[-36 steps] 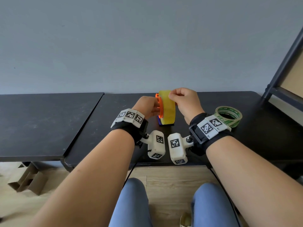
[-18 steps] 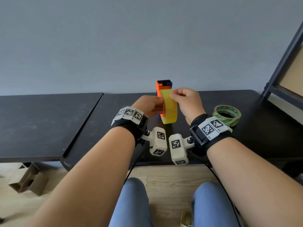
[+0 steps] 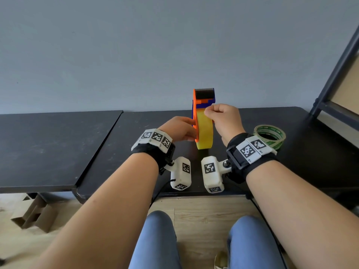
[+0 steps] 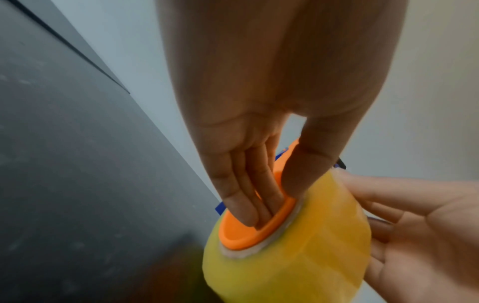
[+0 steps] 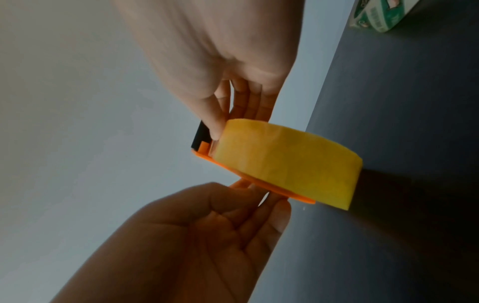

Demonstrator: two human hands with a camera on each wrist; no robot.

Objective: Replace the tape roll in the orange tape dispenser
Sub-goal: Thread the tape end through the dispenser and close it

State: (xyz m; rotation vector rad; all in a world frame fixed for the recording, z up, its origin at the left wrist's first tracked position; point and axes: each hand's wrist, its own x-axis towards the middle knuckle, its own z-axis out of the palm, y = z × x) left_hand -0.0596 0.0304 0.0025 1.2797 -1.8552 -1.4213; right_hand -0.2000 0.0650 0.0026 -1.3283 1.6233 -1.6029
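Head view downward over table, wrist views close, sharing yellow roll (image 3: 205, 131)

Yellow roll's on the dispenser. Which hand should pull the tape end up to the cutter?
Probably the right hand: its fingertips already pinch at the yellow roll just below the cutter. The left hand holds the orange dispenser from the side, steadying it.

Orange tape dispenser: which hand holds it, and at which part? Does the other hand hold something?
The left hand holds the orange tape dispenser by its round side plate, fingers against the hub. The right hand pinches the top edge of the yellow tape roll.
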